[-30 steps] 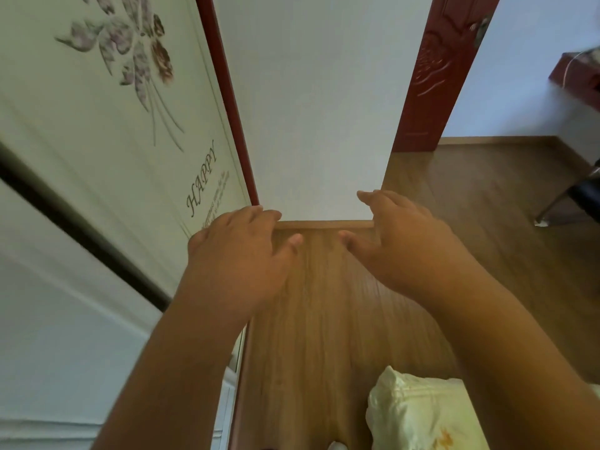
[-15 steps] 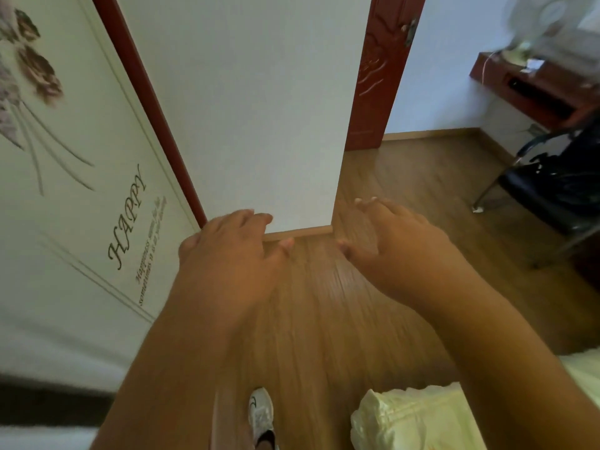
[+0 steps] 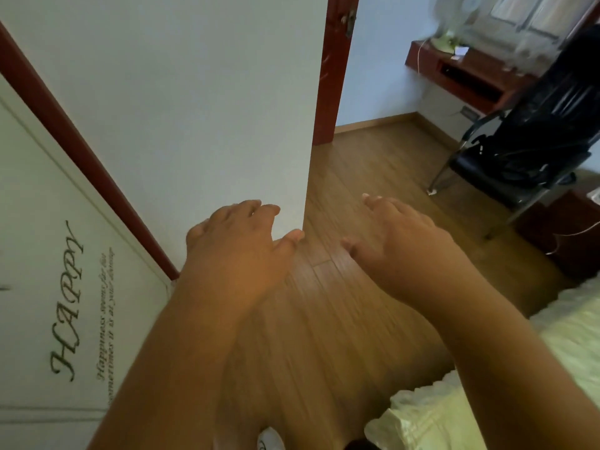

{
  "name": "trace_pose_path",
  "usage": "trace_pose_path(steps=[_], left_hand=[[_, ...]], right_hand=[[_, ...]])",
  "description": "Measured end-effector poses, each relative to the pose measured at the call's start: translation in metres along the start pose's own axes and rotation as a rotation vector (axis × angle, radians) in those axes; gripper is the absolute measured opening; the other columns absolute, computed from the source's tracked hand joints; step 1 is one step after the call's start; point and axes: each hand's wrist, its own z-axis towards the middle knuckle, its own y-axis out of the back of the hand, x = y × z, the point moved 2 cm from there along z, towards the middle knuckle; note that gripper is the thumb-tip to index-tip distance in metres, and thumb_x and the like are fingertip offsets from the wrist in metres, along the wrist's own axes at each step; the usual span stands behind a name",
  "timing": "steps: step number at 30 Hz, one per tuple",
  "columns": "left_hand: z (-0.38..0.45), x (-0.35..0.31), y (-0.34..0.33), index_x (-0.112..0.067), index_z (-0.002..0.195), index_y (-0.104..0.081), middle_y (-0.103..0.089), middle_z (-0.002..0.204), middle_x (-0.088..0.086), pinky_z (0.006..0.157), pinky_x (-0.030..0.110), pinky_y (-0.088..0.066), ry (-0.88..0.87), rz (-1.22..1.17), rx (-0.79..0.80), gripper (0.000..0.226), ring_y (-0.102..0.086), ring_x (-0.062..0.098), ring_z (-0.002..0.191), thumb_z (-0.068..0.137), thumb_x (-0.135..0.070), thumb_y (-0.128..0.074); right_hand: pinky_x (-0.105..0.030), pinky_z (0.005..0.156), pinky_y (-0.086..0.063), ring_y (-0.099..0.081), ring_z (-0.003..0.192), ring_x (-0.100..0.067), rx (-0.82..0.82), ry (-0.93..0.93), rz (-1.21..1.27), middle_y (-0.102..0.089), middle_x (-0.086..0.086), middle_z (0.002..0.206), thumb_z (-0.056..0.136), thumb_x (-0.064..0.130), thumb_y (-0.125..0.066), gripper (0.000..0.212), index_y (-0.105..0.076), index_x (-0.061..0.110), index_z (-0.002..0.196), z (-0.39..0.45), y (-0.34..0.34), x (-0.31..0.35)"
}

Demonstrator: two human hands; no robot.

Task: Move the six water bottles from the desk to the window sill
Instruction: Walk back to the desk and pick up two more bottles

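Wooden floor (image 3: 367, 164); left hand (image 3: 237, 248), right hand (image 3: 402, 245) hold nothing.

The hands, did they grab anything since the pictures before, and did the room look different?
No grab: the left hand and right hand stay empty, held out over the wooden floor. The view swung right: the HAPPY wardrobe door slid left, while the black chair, the red desk and a fan came into sight. No bottles show.
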Motion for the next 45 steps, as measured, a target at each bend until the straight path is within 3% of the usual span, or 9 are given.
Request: trace_pose_path(steps=[9,17,23,35,45], left_hand=[[0.062,0.002,-0.01,-0.043,0.147,-0.031,-0.031,0.157,-0.01,0.11,0.049,-0.029,-0.1,-0.01,-0.012,0.065,-0.031,0.021,0.143,0.09,-0.075,-0.024],[0.123,-0.018,-0.001,-0.041,0.149,-0.027,-0.027,0.159,-0.009,0.111,0.048,-0.028,-0.09,0.073,0.02,0.067,-0.027,0.021,0.145,0.09,-0.073,-0.024],[0.185,-0.058,0.016,-0.041,0.149,-0.028,-0.029,0.158,-0.01,0.112,0.046,-0.027,-0.119,0.103,-0.057,0.064,-0.028,0.019,0.144,0.093,-0.071,-0.025],[0.296,-0.127,0.002,-0.044,0.148,-0.028,-0.028,0.159,-0.011,0.112,0.048,-0.028,-0.129,0.123,-0.053,0.07,-0.03,0.02,0.144,0.087,-0.077,-0.021],[0.406,-0.175,-0.022,-0.041,0.144,-0.034,-0.035,0.155,-0.01,0.107,0.049,-0.033,-0.314,0.07,-0.012,0.068,-0.035,0.02,0.141,0.088,-0.077,-0.024]], right_hand=[[-0.051,0.113,-0.03,-0.033,0.145,-0.024,-0.018,-0.108,-0.019,-0.031,0.007,0.16,0.085,0.072,-0.051,0.082,-0.019,0.038,0.153,0.041,0.0,-0.007],[-0.054,0.109,-0.036,-0.038,0.142,-0.024,-0.051,-0.109,0.028,-0.035,0.008,0.158,0.081,0.076,-0.047,0.081,-0.023,0.04,0.15,0.111,0.003,-0.029],[-0.054,0.108,-0.036,-0.04,0.141,-0.024,-0.092,-0.081,0.078,-0.038,0.009,0.156,0.08,0.078,-0.046,0.081,-0.024,0.041,0.148,0.179,0.019,-0.049],[-0.052,0.111,-0.034,-0.036,0.143,-0.024,-0.103,-0.089,0.044,-0.034,0.008,0.158,0.086,0.072,-0.048,0.079,-0.023,0.038,0.152,0.276,0.058,-0.113],[-0.051,0.115,-0.029,-0.029,0.147,-0.024,-0.031,-0.288,0.026,-0.026,0.007,0.162,0.088,0.071,-0.046,0.081,-0.017,0.037,0.155,0.342,0.062,-0.158]])
